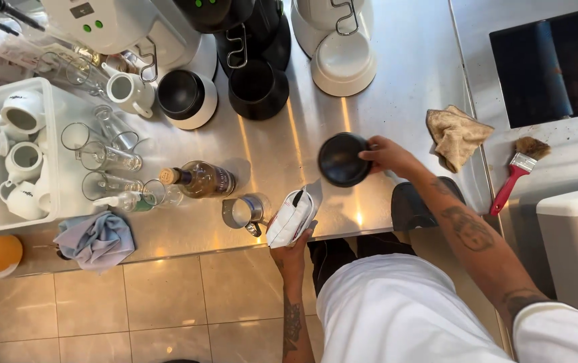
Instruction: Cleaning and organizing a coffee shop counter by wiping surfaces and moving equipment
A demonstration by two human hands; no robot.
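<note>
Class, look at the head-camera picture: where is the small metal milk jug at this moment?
The metal jug stands near the front edge of the steel counter, left of centre, between the lying glass bottle and the white bag in the left hand.

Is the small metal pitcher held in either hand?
No: the metal pitcher stands alone on the counter, while the left hand holds a white bag and the right hand a black bowl.

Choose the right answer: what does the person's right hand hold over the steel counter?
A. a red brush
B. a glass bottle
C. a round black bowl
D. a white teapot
C: the right hand grips the rim of a round black bowl above the steel counter, while the left hand holds a white pouch.
</note>
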